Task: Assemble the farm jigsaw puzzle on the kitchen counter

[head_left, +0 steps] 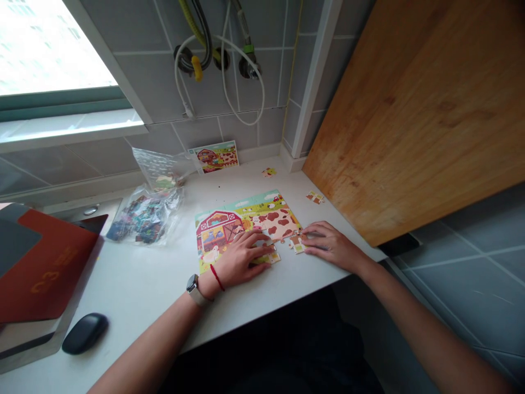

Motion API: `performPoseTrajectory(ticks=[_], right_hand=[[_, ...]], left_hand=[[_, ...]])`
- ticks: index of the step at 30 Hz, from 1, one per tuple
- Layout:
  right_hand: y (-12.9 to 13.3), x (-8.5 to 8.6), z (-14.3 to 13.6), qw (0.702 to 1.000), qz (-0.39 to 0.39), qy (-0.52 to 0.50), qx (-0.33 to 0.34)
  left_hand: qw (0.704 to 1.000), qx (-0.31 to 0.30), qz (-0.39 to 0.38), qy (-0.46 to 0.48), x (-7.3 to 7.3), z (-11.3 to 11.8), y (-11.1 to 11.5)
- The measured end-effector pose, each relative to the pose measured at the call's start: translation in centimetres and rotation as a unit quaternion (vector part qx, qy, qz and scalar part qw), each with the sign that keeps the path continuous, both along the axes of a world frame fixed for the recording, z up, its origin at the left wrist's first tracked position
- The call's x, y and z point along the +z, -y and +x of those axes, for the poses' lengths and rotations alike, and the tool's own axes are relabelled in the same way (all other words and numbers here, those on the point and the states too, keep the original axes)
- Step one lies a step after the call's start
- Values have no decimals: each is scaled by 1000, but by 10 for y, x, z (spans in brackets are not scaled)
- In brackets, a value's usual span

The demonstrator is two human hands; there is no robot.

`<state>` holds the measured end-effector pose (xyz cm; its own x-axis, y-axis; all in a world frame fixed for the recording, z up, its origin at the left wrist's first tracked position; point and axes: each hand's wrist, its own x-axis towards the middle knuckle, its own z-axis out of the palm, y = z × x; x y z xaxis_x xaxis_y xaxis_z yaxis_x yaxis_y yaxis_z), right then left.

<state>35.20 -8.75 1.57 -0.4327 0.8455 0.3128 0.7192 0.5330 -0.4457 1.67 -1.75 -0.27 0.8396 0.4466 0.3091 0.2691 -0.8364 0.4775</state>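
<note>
A farm jigsaw puzzle [281, 216] with a red barn and a brown-spotted cow lies largely joined on the white table. My left hand [241, 256] rests flat across its lower middle, fingers spread, covering part of the picture. At the lower right of the puzzle, my right hand [330, 247] has its fingertips on a puzzle piece [297, 243], beside a gap under the cow. Whether that piece is joined to the rest, I cannot tell. Further off lie a loose yellowish piece [269, 172] and a brown-and-white piece [315, 197].
A picture card [217, 157] leans on the tiled wall. Clear plastic bags [145, 216] of pieces lie at the left, near a red-and-grey folder [45, 268] and a black mouse [85, 334]. A wooden board [426, 109] stands along the right; hoses [200, 33] hang above.
</note>
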Motion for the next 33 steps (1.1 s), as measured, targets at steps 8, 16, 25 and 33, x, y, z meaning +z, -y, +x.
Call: performPoseTrajectory(ticks=[8, 16, 25, 33], right_hand=[[-7, 3, 3, 999, -28, 34, 19], [-11, 9, -1, 995, -17, 91, 33], [0, 18, -23, 990, -25, 137, 20], [-5, 21, -21, 992, -54, 109, 10]], left_hand=[[1000, -1, 0, 0, 1, -1, 0], [1000, 0, 3, 0, 1, 0, 0], [1000, 0, 9, -2, 1, 0, 0], [1000, -1, 8, 2, 3, 0, 0]])
